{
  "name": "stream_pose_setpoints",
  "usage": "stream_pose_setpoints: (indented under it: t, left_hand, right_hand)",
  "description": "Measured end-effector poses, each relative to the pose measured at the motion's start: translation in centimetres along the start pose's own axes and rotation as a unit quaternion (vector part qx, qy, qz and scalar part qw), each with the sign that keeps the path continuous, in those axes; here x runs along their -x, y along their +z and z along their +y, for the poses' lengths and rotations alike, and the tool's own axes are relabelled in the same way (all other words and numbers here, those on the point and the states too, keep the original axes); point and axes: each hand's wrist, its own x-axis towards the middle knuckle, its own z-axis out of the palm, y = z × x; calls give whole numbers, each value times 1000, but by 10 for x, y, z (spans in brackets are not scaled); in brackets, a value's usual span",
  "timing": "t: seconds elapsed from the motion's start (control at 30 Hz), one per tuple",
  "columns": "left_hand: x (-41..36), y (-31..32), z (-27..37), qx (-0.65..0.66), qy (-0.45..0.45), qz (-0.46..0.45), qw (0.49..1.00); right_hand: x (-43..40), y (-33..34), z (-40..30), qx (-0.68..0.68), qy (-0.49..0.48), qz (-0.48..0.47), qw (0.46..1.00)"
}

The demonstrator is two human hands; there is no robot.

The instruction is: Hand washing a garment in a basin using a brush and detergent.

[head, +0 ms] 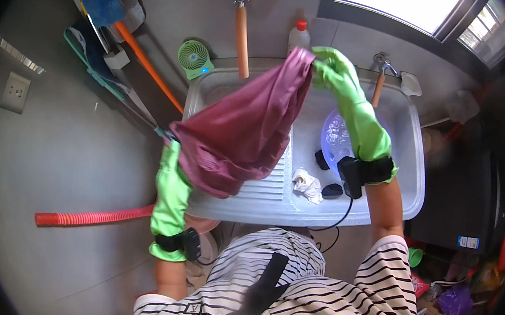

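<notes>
A maroon cloth garment (241, 133) is stretched at a slant above the left part of a grey laundry sink (237, 211). My left hand (171, 186), in a green rubber glove, grips its lower left corner. The upper right end is pinched by my right hand (335, 71), gloved the same way. Below my right forearm, a translucent purple basin (338, 134) holds water. A white cloth (307, 185) and two small black cloth pieces, one black cloth (332, 191) and another black cloth (321, 159), lie beside the basin. The garment hides part of the ribbed washboard (264, 182).
Two wall taps, the left tap (242, 27) and the right tap (383, 74), overhang the sink's back. A green fan (194, 59) and a red-capped bottle (299, 38) stand there too. Mops with an orange handle (151, 68) lean left; a pink hose (98, 215) sticks out below.
</notes>
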Motion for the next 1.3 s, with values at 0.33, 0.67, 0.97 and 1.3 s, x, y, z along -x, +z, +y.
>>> stream_pose_setpoints:
  t: [0.33, 0.67, 0.97, 1.3]
  left_hand:
    - [-16, -80, -108, -423, 67, 82, 900]
    - [-67, -4, -149, -756, 157, 4, 636]
    - [-78, -8, -179, -876, 136, 15, 463]
    - [-80, -3, -176, -880, 101, 21, 463]
  right_hand:
    - [136, -78, 107, -46, 159, 91, 982]
    - [140, -179, 64, 103, 124, 190, 968]
    - [30, -362, 76, 385, 108, 293, 868]
    - [-64, -453, 177, 739, 24, 50, 671]
